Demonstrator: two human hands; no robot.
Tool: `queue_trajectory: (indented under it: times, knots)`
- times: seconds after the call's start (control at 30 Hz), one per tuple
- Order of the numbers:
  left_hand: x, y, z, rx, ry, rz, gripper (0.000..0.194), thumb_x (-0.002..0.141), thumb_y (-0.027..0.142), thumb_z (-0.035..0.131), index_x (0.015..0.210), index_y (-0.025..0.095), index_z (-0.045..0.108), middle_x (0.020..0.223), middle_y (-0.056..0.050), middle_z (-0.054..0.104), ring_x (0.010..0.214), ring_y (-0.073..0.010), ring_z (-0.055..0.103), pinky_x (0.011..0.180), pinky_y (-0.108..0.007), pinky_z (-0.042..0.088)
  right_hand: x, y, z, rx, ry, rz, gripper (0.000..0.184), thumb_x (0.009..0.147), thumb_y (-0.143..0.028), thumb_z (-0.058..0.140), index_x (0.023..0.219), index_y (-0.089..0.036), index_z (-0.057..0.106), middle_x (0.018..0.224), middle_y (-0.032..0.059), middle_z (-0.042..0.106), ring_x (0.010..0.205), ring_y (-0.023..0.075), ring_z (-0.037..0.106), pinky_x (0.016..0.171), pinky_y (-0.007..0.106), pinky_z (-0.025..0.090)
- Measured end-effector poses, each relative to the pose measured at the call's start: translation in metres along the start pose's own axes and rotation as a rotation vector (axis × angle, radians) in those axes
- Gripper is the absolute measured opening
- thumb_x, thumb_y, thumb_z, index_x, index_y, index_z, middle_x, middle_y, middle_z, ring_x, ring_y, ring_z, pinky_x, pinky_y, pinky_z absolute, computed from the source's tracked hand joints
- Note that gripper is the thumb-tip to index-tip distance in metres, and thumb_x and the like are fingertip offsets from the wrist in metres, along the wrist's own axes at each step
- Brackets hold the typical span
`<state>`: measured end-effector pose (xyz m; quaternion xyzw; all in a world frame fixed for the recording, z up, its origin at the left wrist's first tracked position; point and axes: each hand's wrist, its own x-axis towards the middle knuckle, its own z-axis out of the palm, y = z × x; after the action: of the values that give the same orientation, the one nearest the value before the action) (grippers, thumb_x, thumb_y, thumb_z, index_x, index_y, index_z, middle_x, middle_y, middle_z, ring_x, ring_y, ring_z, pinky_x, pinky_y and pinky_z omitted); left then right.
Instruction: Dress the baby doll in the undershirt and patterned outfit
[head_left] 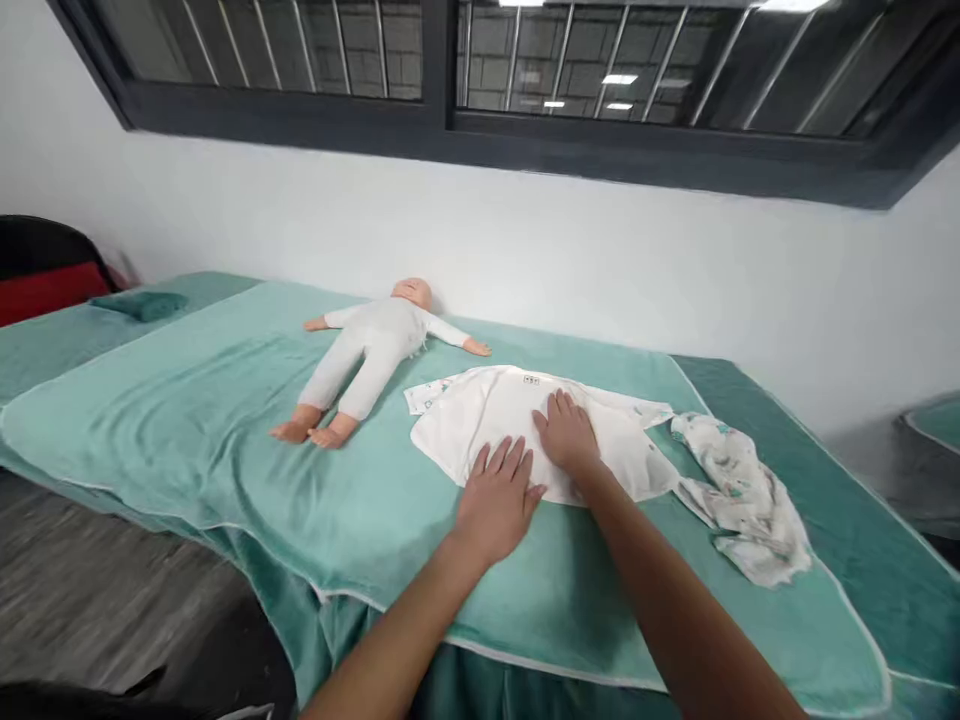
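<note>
A white wall (525,260) runs along the back, with a dark-framed window (585,60) set in it, metal bars showing through the glass. Against the wall stands a long surface (795,450) draped in dark green cloth, and over it lies a lighter green blanket (225,430) with a pale edge, wrinkled toward the left. On the blanket, left of the middle, a doll (379,330) in white lies on its back, head near the wall, arms spread, bare feet toward the near edge. Right of the doll and apart from it, the white shirt (502,405) is spread out on the blanket, sleeves out to both sides. A crumpled patterned cloth (750,500) lies just beside its right end. The left hand (496,500) presses palm down on the shirt's near edge, the right hand (568,430) farther in; the fingers of both are extended, gripping nothing. Smallest is a dark printed mark (531,380) near the shirt's neckline.
</note>
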<state>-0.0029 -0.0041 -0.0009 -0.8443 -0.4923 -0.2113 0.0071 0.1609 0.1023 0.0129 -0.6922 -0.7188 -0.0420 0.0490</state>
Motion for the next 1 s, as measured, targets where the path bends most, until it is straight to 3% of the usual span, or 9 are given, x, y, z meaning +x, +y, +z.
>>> queue_trajectory:
  times: [0.27, 0.4, 0.53, 0.63, 0.73, 0.83, 0.9, 1.0]
  knots:
    - [-0.039, 0.001, -0.005, -0.003, 0.069, 0.011, 0.057, 0.104, 0.045, 0.029, 0.148, 0.012, 0.046, 0.156, -0.011, 0.045, 0.147, -0.0261, 0.039, 0.123, -0.052, 0.03, -0.044, -0.009, -0.005, 0.027, -0.007, -0.041, 0.069, 0.104, -0.046, 0.023, 0.154, 0.0, 0.033, 0.163, 0.0194, 0.027, 0.153, 0.03, 0.022, 0.122, 0.046, 0.023]
    - [-0.057, -0.007, -0.016, -0.116, 0.061, 0.037, 0.053, 0.104, 0.042, 0.033, 0.148, 0.014, 0.046, 0.155, -0.009, 0.048, 0.145, -0.0239, 0.042, 0.123, -0.049, 0.032, -0.072, -0.024, -0.008, 0.047, -0.001, -0.13, 0.069, 0.104, -0.045, 0.023, 0.153, 0.002, 0.035, 0.162, 0.0215, 0.027, 0.154, 0.0301, 0.022, 0.122, 0.046, 0.024]
    - [-0.057, -0.051, -0.055, -0.291, 0.165, -0.06, 0.05, 0.103, 0.043, 0.038, 0.146, 0.019, 0.049, 0.152, -0.008, 0.053, 0.144, -0.0207, 0.045, 0.119, -0.041, 0.04, -0.105, -0.034, -0.016, 0.122, -0.084, -0.364, 0.075, 0.103, -0.053, 0.022, 0.155, 0.001, 0.032, 0.164, 0.0211, 0.022, 0.155, 0.0291, 0.017, 0.124, 0.048, 0.023]
    - [-0.04, -0.116, -0.093, -0.312, 0.31, -0.198, 0.047, 0.102, 0.045, 0.04, 0.141, 0.022, 0.053, 0.15, -0.007, 0.054, 0.143, -0.0212, 0.046, 0.12, -0.042, 0.038, -0.11, -0.039, -0.04, 0.236, -0.275, -0.443, 0.083, 0.101, -0.062, 0.018, 0.158, -0.003, 0.026, 0.166, 0.0172, 0.018, 0.155, 0.0275, 0.014, 0.125, 0.047, 0.021]
    - [-0.018, -0.199, -0.112, -0.219, 0.38, -0.353, 0.049, 0.099, 0.045, 0.041, 0.139, 0.019, 0.053, 0.149, -0.01, 0.054, 0.144, -0.0253, 0.043, 0.122, -0.046, 0.033, -0.076, -0.055, -0.072, 0.381, -0.369, -0.399, 0.088, 0.097, -0.07, 0.022, 0.159, -0.008, 0.026, 0.166, 0.0148, 0.022, 0.155, 0.0287, 0.018, 0.125, 0.044, 0.024]
    - [0.003, -0.276, -0.108, -0.084, 0.273, -0.477, 0.06, 0.094, 0.045, 0.044, 0.143, 0.01, 0.048, 0.156, -0.018, 0.043, 0.153, -0.0349, 0.022, 0.124, -0.054, 0.023, -0.002, -0.091, -0.087, 0.522, -0.315, -0.312, 0.08, 0.095, -0.071, 0.032, 0.156, -0.02, 0.035, 0.163, 0.0108, 0.032, 0.15, 0.032, 0.032, 0.12, 0.045, 0.031]
    - [0.018, -0.311, -0.101, -0.084, 0.147, -0.548, 0.069, 0.093, 0.047, 0.044, 0.148, 0.006, 0.04, 0.158, -0.023, 0.037, 0.153, -0.0391, 0.019, 0.122, -0.058, 0.022, 0.059, -0.122, -0.08, 0.606, -0.284, -0.241, 0.071, 0.097, -0.066, 0.035, 0.151, -0.02, 0.041, 0.16, 0.012, 0.038, 0.145, 0.0327, 0.04, 0.116, 0.045, 0.036]
    - [0.042, -0.338, -0.1, -0.211, 0.003, -0.627, 0.08, 0.092, 0.053, 0.042, 0.155, 0.005, 0.028, 0.157, -0.024, 0.039, 0.149, -0.0392, 0.032, 0.119, -0.056, 0.03, 0.15, -0.167, -0.053, 0.642, -0.143, -0.143, 0.058, 0.1, -0.053, 0.035, 0.14, -0.012, 0.048, 0.152, 0.02, 0.046, 0.143, 0.0337, 0.039, 0.114, 0.045, 0.034]
